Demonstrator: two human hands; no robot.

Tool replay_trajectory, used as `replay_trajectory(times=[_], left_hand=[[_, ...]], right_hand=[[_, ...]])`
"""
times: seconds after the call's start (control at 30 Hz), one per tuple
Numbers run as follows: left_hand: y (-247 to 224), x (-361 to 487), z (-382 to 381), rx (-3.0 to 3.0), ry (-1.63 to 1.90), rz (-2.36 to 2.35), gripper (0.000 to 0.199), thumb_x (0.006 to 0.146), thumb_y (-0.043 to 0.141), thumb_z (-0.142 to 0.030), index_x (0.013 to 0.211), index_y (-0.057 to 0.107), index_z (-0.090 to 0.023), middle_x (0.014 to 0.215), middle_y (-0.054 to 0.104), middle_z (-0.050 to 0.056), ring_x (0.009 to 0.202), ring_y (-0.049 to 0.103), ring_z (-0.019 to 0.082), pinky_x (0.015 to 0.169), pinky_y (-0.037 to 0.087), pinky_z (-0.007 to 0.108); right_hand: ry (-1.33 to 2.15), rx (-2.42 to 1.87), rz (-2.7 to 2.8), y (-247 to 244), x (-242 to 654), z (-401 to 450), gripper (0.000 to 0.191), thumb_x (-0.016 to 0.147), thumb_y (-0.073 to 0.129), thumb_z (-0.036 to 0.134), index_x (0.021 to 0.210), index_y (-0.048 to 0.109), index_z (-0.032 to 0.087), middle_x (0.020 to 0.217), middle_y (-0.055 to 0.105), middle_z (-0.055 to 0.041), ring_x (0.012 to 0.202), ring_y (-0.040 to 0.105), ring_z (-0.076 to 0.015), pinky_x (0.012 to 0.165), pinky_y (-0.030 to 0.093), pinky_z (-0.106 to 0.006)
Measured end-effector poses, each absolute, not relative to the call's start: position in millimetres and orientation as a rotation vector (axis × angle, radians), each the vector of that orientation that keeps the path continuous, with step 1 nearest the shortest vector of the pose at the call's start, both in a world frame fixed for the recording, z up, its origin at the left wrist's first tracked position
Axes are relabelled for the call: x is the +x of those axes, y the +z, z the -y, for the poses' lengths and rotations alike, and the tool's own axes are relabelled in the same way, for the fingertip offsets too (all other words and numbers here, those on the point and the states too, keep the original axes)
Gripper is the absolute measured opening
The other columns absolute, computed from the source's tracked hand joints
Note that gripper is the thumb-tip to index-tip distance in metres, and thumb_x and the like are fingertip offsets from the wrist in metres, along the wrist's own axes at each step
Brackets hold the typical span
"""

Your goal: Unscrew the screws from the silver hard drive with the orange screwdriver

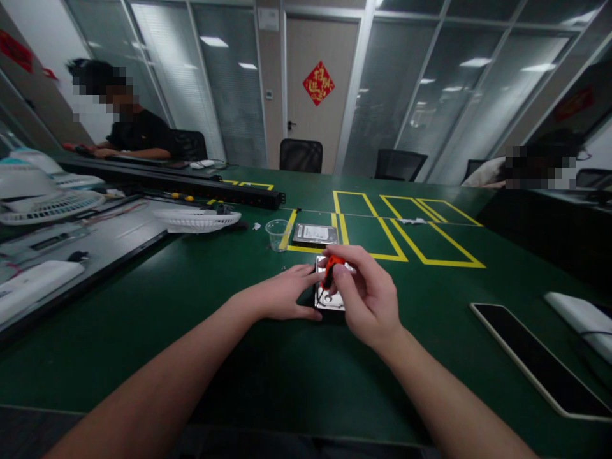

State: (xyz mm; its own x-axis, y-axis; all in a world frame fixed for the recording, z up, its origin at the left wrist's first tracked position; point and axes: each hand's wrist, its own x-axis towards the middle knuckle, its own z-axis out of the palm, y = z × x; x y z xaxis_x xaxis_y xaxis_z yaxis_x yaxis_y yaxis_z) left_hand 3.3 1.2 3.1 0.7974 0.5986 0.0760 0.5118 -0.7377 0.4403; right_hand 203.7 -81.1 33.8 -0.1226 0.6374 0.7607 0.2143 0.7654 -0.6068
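Note:
A hard drive (329,298) with a silvery face lies on the green table in front of me. My right hand (370,290) is closed around the red-and-black handle of a screwdriver (329,271), tilted with its shaft pointing down at the drive. My left hand (287,292) grips the drive from its left side, thumb at the near corner and fingers along the far part, with the index finger close to the screwdriver. Exactly where the tip touches is too small to tell. My right hand covers the drive's right side.
Just beyond stand a clear plastic cup (277,236) and a second hard drive (315,234) within yellow tape (401,250). White fan parts (196,220) and a metal panel (124,233) occupy the left. A phone (540,360) lies at right. Two people sit across the table.

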Motion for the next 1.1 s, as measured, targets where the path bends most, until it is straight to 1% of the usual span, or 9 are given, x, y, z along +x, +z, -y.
replay_trajectory(times=[0.1,0.2,0.33,0.53,0.63,0.73,0.8,0.93,1.1], left_hand=[[4.0,3.1,-0.5,2.577,0.3,-0.83,0.091,0.086,0.085,-0.055,0.163,0.046,-0.026,0.168,0.048,0.015,0.157,0.04,0.043,0.128,0.036,0.06],[6.4,3.0,0.6,2.57,0.284,-0.828,0.088,0.087,0.085,-0.053,0.162,0.048,-0.026,0.166,0.05,0.015,0.157,0.04,0.043,0.128,0.037,0.059],[6.9,2.7,0.7,2.566,0.267,-0.843,0.087,0.087,0.085,-0.055,0.161,0.049,-0.027,0.166,0.05,0.015,0.157,0.04,0.044,0.128,0.037,0.059],[4.7,2.4,0.4,2.568,0.296,-0.832,0.083,0.087,0.084,-0.056,0.158,0.052,-0.026,0.161,0.054,0.016,0.153,0.045,0.044,0.125,0.041,0.058],[5.8,2.6,1.1,2.577,0.315,-0.817,0.084,0.087,0.084,-0.055,0.159,0.051,-0.028,0.161,0.055,0.014,0.152,0.045,0.044,0.124,0.041,0.058],[6.8,3.0,1.2,2.583,0.285,-0.837,0.084,0.086,0.084,-0.058,0.158,0.052,-0.027,0.16,0.055,0.014,0.152,0.044,0.045,0.123,0.042,0.059],[6.3,3.2,0.6,2.584,0.277,-0.844,0.085,0.086,0.084,-0.058,0.158,0.052,-0.026,0.161,0.054,0.015,0.153,0.043,0.045,0.124,0.041,0.059],[4.2,3.0,-0.5,2.572,0.289,-0.836,0.091,0.086,0.084,-0.057,0.163,0.045,-0.027,0.167,0.048,0.014,0.157,0.04,0.044,0.127,0.038,0.061],[4.0,2.3,-0.3,2.576,0.301,-0.828,0.091,0.085,0.086,-0.054,0.163,0.046,-0.029,0.165,0.05,0.014,0.156,0.042,0.043,0.128,0.038,0.06]], right_hand=[[0.385,-0.683,1.683,34.2,202.4,80.2,0.03,0.106,0.06,0.019,0.134,0.069,0.027,0.126,0.071,-0.0105,0.111,0.072,-0.0252,0.082,0.067,-0.039],[0.346,-0.687,1.675,35.2,201.4,80.1,0.027,0.103,0.065,0.018,0.129,0.069,0.026,0.121,0.07,-0.0095,0.106,0.071,-0.0235,0.075,0.066,-0.034],[0.324,-0.692,1.671,36.4,200.3,80.3,0.027,0.101,0.068,0.015,0.126,0.068,0.026,0.117,0.071,-0.0076,0.103,0.072,-0.0216,0.076,0.066,-0.033],[0.305,-0.696,1.705,35.6,201.8,79.8,0.031,0.102,0.067,0.015,0.131,0.068,0.027,0.119,0.073,-0.0079,0.103,0.073,-0.0217,0.078,0.065,-0.034],[0.358,-0.666,1.718,35.1,203.6,80.6,0.032,0.105,0.062,0.018,0.135,0.069,0.026,0.123,0.073,-0.0105,0.108,0.073,-0.0247,0.083,0.066,-0.039],[0.389,-0.65,1.712,34.8,204.1,81.4,0.033,0.108,0.055,0.018,0.137,0.069,0.026,0.127,0.072,-0.0118,0.116,0.072,-0.0272,0.091,0.066,-0.045],[0.39,-0.654,1.704,34.5,203.7,81.1,0.033,0.109,0.054,0.018,0.137,0.069,0.026,0.128,0.072,-0.0119,0.118,0.072,-0.0276,0.093,0.066,-0.046],[0.374,-0.664,1.692,34.1,202.5,79.2,0.033,0.106,0.06,0.016,0.136,0.069,0.026,0.127,0.071,-0.011,0.114,0.072,-0.0259,0.085,0.067,-0.04],[0.354,-0.675,1.659,34.1,200.4,78.6,0.028,0.103,0.066,0.015,0.128,0.069,0.026,0.12,0.071,-0.008,0.103,0.073,-0.0214,0.075,0.066,-0.032]])
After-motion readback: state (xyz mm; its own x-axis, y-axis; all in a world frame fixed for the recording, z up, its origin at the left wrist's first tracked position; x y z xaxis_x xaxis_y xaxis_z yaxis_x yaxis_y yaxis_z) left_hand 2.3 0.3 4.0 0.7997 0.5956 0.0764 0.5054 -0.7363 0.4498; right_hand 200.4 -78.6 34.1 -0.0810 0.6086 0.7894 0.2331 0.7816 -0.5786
